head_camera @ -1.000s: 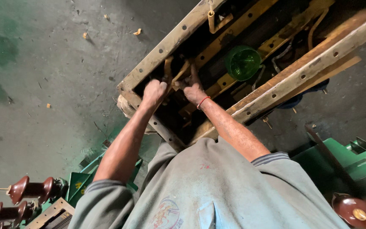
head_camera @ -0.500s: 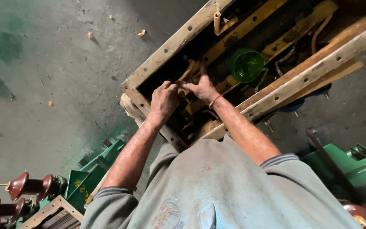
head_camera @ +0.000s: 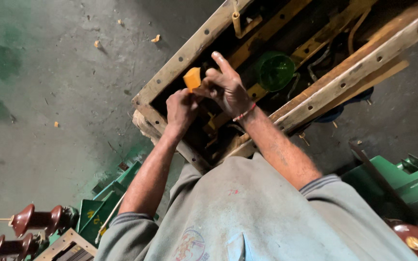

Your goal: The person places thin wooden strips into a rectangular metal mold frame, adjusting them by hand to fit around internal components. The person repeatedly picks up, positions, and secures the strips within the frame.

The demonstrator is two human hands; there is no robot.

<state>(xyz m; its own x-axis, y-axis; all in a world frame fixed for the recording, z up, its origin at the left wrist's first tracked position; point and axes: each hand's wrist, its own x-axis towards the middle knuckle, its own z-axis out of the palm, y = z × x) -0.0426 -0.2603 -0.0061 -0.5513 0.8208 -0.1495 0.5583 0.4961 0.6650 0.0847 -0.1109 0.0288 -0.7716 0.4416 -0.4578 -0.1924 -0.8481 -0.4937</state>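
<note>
Both forearms reached forward from the grey sleeves over the open metal tank (head_camera: 194,53), meeting above its near corner. The left hand (head_camera: 181,108) was curled, fingers closed toward the lower end of a small orange block (head_camera: 192,79); whether it truly gripped it could not be told. The right hand (head_camera: 226,87) pinched the block's side, index finger stretched upward. The block was a wedge-like piece, bright orange, held just above the tank's rim, left of the green bowl (head_camera: 276,71) inside the tank.
</note>
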